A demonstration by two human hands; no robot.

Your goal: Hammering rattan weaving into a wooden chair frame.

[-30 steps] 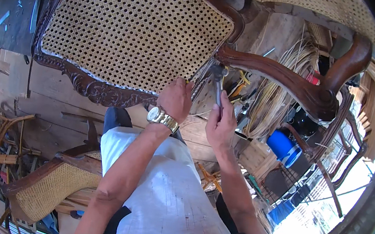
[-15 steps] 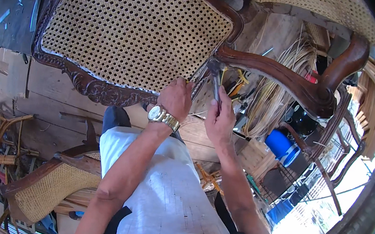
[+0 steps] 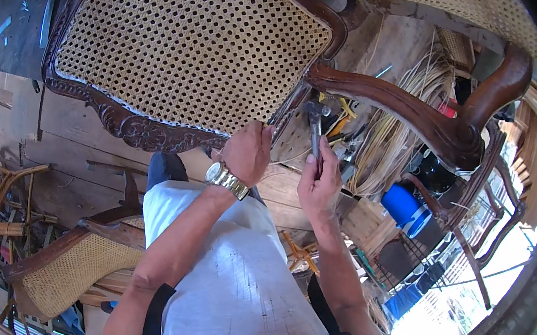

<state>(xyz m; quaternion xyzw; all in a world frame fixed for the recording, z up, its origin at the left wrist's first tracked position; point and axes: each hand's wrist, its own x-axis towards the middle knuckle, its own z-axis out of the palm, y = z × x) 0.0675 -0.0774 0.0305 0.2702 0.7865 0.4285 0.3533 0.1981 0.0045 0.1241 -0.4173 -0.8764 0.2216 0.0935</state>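
One hammer [image 3: 316, 128] (handle [image 3: 316, 141] partly hidden)

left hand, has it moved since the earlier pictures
Yes: the left hand has shifted slightly toward the person's body, judged against the cane panel.

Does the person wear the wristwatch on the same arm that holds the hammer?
No, the wristwatch is on the left arm, while the right hand holds the hammer.
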